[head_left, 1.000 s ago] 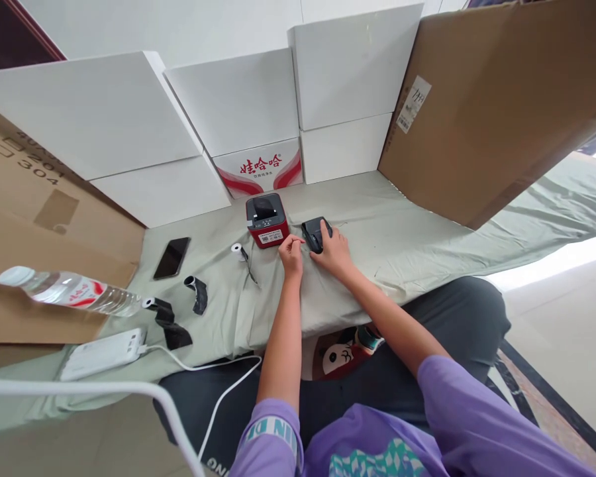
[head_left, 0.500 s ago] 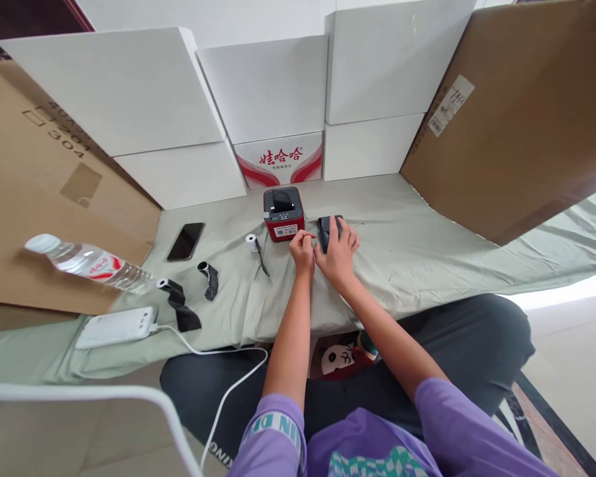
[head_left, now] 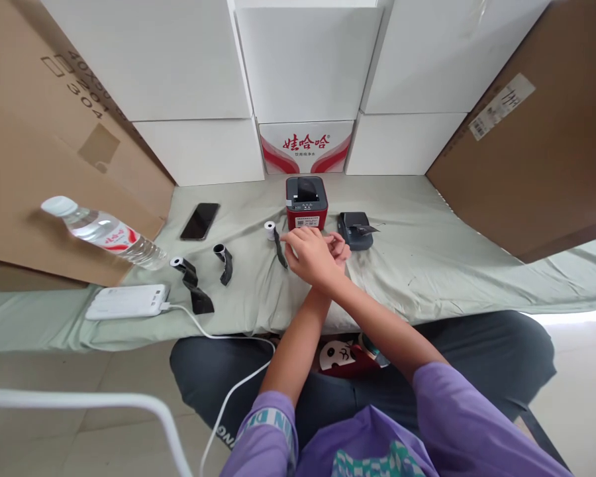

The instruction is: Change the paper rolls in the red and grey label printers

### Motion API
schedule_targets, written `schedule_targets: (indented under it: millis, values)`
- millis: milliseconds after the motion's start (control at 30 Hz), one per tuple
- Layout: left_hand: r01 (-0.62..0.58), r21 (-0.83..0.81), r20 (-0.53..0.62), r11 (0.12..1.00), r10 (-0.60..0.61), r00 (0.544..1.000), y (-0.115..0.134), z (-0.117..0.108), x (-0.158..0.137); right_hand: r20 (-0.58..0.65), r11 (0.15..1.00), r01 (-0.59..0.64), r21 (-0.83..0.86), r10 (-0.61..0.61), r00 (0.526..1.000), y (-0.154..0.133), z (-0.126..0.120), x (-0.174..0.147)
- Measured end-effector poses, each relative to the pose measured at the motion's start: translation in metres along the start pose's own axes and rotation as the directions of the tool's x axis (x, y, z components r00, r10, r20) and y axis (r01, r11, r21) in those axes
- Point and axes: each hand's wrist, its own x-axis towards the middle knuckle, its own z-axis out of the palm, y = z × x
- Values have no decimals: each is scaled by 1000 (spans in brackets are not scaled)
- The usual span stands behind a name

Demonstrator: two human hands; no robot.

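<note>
My forearms cross, with my right hand lying over my left hand. The right hand points left, fingers apart and holding nothing visible, close to a small paper roll with a dark strip unrolled from it. Partly hidden beneath, my left hand has loosely bent, separated fingers and nothing visible in them. Just right of it stands a small black portable printer with a dark strip sticking out of its top. Behind my hands is a red and black box-shaped printer with a label on its front.
Two more rolls with dark strips, one and another, lie leftward. Near them are a phone, a water bottle and a white power bank with a cable. White boxes and brown cartons enclose the cloth-covered surface.
My right hand has left the portable printer and crossed leftward over my left hand, which has shifted right. A dark strip now shows at the portable printer's top. The view has tilted down.
</note>
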Motion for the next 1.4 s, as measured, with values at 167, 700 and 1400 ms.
schedule_targets:
  millis: [167,700,1400]
  values:
    - [574,-490,364,656,-444,819,-1,20,-48,59,989,6,145,-14,998,-5,-15,-1]
    - [787,-230,679,573,-484,551,-17,-7,-144,115,968,-85,-237,115,987,58,18,92]
    - [767,-130,563,628,-590,579,-29,-20,-160,-324,795,-603,-69,554,767,62,69,68]
